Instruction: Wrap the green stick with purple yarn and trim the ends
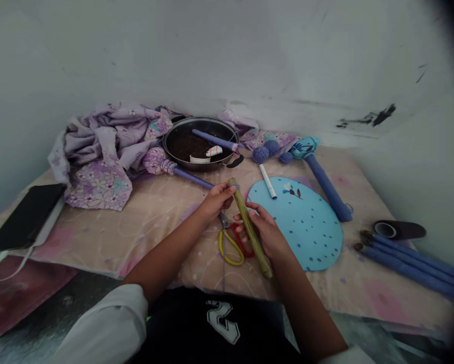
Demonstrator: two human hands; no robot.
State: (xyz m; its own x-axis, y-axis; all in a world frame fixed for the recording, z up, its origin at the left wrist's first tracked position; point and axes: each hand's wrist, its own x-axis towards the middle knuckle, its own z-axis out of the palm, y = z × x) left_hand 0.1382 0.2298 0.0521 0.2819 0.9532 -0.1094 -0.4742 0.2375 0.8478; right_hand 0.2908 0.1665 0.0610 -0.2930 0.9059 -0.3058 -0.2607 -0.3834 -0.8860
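Observation:
A greenish-yellow stick (258, 248) slants in front of me, its upper end wound with a little blue yarn (234, 187). My left hand (220, 198) pinches the stick and yarn near that end. Around the stick's middle, my right hand (265, 227) holds it with the thumb and fingers on either side. A thin strand of yarn hangs below my left hand. Behind the stick lie scissors (231, 247) with one yellow and one red handle, partly hidden by my right hand. To the right is a round blue dotted cloth piece (306, 227).
A white marker (268, 181) overlaps the blue piece. Farther back are blue yarn balls (261, 154) and a dark pan (169, 151). Purple floral cloth (98, 177) and a black device (22, 217) lie left. Several blue-wrapped sticks (412, 260) lie right, near a cloth-headed stick (327, 187).

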